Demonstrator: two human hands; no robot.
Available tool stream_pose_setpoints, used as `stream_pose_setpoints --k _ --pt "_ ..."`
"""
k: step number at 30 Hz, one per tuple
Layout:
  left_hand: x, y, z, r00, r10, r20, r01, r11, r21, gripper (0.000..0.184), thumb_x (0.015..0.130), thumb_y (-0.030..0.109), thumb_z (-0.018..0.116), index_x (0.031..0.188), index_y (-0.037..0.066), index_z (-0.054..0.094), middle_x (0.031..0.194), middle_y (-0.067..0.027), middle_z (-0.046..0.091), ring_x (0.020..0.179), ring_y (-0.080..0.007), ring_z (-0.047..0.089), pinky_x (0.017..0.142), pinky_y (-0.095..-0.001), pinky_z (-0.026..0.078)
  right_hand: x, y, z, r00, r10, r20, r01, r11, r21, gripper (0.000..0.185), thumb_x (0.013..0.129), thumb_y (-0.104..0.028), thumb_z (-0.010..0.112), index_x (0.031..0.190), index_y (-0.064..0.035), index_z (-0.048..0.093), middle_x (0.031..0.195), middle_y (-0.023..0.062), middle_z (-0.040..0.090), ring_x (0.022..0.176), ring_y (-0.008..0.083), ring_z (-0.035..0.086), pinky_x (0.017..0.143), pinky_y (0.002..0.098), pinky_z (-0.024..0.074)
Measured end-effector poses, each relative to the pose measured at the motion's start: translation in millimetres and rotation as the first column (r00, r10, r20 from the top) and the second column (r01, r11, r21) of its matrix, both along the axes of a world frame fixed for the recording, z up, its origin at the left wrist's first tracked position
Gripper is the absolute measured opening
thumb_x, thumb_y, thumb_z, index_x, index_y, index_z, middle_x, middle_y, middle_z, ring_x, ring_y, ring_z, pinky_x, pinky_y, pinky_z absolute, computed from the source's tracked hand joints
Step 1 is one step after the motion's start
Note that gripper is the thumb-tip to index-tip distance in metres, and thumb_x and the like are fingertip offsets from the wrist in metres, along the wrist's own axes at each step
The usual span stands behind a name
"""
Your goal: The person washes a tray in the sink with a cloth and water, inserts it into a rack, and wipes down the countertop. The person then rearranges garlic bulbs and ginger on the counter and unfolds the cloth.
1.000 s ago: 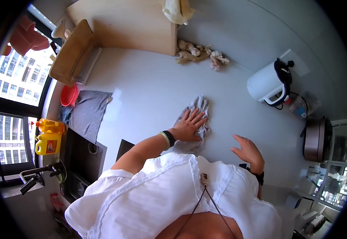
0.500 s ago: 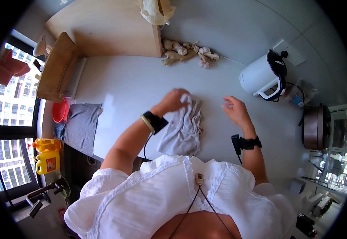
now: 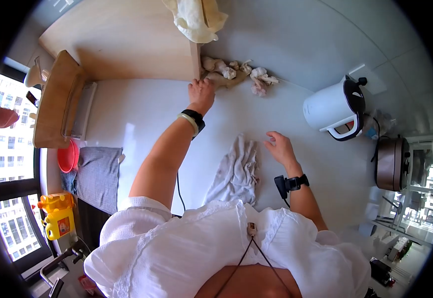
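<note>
My left hand [image 3: 201, 95] reaches far across the counter to the lower edge of the wooden panel, just left of a piece of ginger [image 3: 221, 81]. Its fingers point away from me, with nothing visible in them; whether the tips touch the ginger or the panel I cannot tell. Garlic bulbs [image 3: 229, 73] lie against the ginger. Over the counter, right of a crumpled white cloth [image 3: 236, 171], my right hand [image 3: 280, 149] hangs with its fingers loosely bent and apart, holding nothing. A black strap sits on each wrist.
A white electric kettle [image 3: 325, 107] stands at the right, with a brown appliance [image 3: 391, 164] nearer me. Left are a grey cloth [image 3: 98, 176], a red bowl [image 3: 68, 156] and yellow bottles [image 3: 59, 221]. The wooden panel [image 3: 127, 54] rises at the back; a pale bag [image 3: 196, 22] hangs there.
My left hand has left the white cloth and moved forward to the panel's edge by the ginger. My right hand has shifted slightly left and nearer to me. The view has tilted a little.
</note>
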State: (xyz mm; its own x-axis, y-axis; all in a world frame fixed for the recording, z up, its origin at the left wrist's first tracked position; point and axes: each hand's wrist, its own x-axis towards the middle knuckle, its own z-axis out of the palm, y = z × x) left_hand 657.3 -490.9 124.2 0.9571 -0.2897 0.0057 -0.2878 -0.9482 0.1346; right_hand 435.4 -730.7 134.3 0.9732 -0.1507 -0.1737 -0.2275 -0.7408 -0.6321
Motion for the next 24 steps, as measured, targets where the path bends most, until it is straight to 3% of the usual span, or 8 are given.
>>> stream_pose_setpoints --k 2,10,11,14,17,20,23,24 --pt "5 -2 -5 1.000 0.011 0.014 -0.011 1.000 -0.004 0.041 0.073 0.028 0.074 0.107 0.008 0.063 0.106 -0.0103 0.064 0.107 -0.0275 0.053 0.087 -0.0394 0.044 -5 -3 4 0.997 -0.025 -0.069 0.022 0.999 -0.035 0.035 0.078 -0.019 0.069 0.109 -0.0046 0.062 0.100 0.0157 0.066 0.088 0.0298 0.064 0.078 0.0380 0.0517" --pt "-2 5 -2 0.991 -0.111 0.069 0.115 0.992 -0.059 0.028 0.076 0.034 0.072 0.086 0.009 0.071 0.095 -0.0072 0.065 0.103 -0.0251 0.052 0.083 -0.0375 0.041 -26 -2 7 0.996 -0.092 -0.020 0.092 0.996 0.017 0.030 0.078 -0.017 0.068 0.106 -0.0050 0.063 0.099 0.0150 0.066 0.085 0.0290 0.064 0.076 0.0381 0.0512" --pt "-4 6 3 0.990 -0.134 0.042 0.136 0.989 -0.058 0.032 0.079 0.039 0.069 0.090 0.009 0.071 0.101 -0.0094 0.065 0.104 -0.0282 0.053 0.089 -0.0391 0.042 -28 -1 6 0.996 -0.089 -0.022 0.090 0.996 0.017 0.030 0.078 -0.017 0.068 0.105 -0.0049 0.063 0.098 0.0149 0.065 0.085 0.0291 0.063 0.075 0.0383 0.0511" --pt "-2 7 -3 0.986 -0.150 0.072 0.159 0.977 -0.144 0.035 0.080 0.040 0.068 0.089 0.006 0.071 0.093 -0.0124 0.067 0.095 -0.0303 0.059 0.082 -0.0405 0.046 -32 0 4 0.996 -0.048 0.072 0.047 0.999 0.014 0.029 0.079 -0.016 0.068 0.105 -0.0044 0.063 0.097 0.0149 0.065 0.085 0.0300 0.063 0.075 0.0388 0.0510" --pt "-3 2 8 0.982 -0.094 -0.164 0.037 0.946 -0.321 0.040 0.082 0.042 0.067 0.087 0.002 0.070 0.077 -0.0134 0.066 0.072 -0.0269 0.061 0.067 -0.0381 0.048 -33 1 4 0.996 -0.035 0.088 0.035 0.999 0.001 0.028 0.079 -0.015 0.068 0.104 -0.0039 0.063 0.097 0.0153 0.065 0.085 0.0308 0.063 0.075 0.0392 0.0510" --pt "1 5 11 0.926 -0.172 -0.335 -0.037 0.844 -0.535 0.048 0.083 0.046 0.067 0.087 -0.002 0.069 0.066 -0.0114 0.062 0.057 -0.0199 0.054 0.056 -0.0355 0.045 -34 0 2 0.995 -0.027 0.094 0.028 1.000 -0.011 0.029 0.079 -0.014 0.068 0.105 -0.0037 0.063 0.098 0.0159 0.065 0.085 0.0310 0.063 0.076 0.0393 0.0510" --pt "-9 4 21 0.897 -0.195 -0.397 -0.112 0.767 -0.631 0.044 0.083 0.041 0.068 0.087 -0.002 0.066 0.059 -0.0121 0.058 0.052 -0.0227 0.049 0.055 -0.0382 0.044 -36 -2 2 0.996 -0.047 0.072 0.047 0.999 -0.002 0.029 0.079 -0.014 0.068 0.105 -0.0037 0.063 0.100 0.0162 0.065 0.086 0.0309 0.063 0.076 0.0392 0.0510" --pt "-12 7 26 0.889 -0.211 -0.406 -0.107 0.766 -0.634 0.043 0.084 0.040 0.068 0.088 -0.002 0.067 0.062 -0.0113 0.059 0.055 -0.0200 0.050 0.056 -0.0366 0.044 -36 -3 2 0.996 -0.052 0.072 0.053 0.999 -0.001 0.029 0.078 -0.014 0.068 0.105 -0.0037 0.063 0.100 0.0163 0.065 0.087 0.0309 0.063 0.076 0.0392 0.0510"
